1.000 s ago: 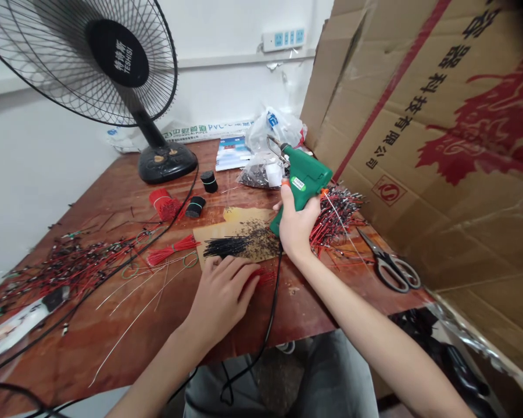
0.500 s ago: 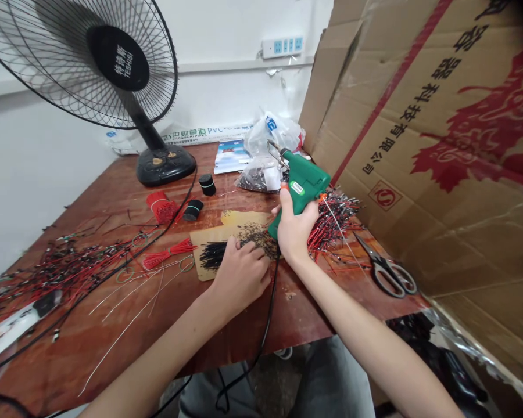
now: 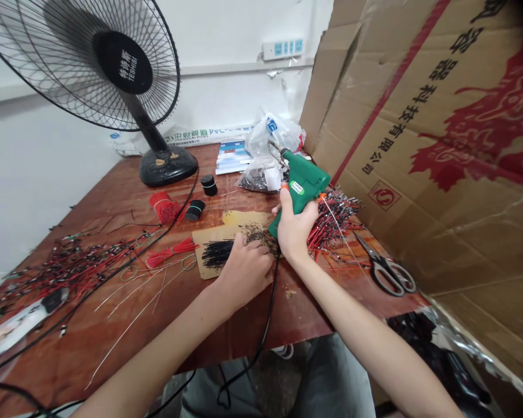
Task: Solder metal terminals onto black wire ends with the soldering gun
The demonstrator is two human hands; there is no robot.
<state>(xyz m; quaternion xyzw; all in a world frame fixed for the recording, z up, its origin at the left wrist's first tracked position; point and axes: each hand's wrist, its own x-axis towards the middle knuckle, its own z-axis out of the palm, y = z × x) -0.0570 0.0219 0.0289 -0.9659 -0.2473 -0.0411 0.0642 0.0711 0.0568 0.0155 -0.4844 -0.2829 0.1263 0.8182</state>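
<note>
My right hand (image 3: 297,227) is wrapped round the grip of a green soldering gun (image 3: 305,177), its metal tip pointing up and away to the left. A thin solder wire (image 3: 340,233) trails from the gun's back. My left hand (image 3: 249,266) rests with curled fingers at the right end of a row of short black wires (image 3: 215,253). These lie on a tan board (image 3: 203,269), scorched and speckled dark near the gun's handle. The left fingertips are partly hidden, and what they pinch cannot be made out.
Black-and-red wire pieces lie in piles at left (image 3: 76,261) and right (image 3: 331,223). Red wire bundles (image 3: 171,252), black wire bundles (image 3: 194,209) and scissors (image 3: 390,273) are on the table. A fan (image 3: 168,165) stands at back left; a cardboard box (image 3: 401,116) walls the right side.
The left hand has shifted very slightly to the right over the board. The right hand and soldering gun stay about where they were. The whole view has moved a little.
</note>
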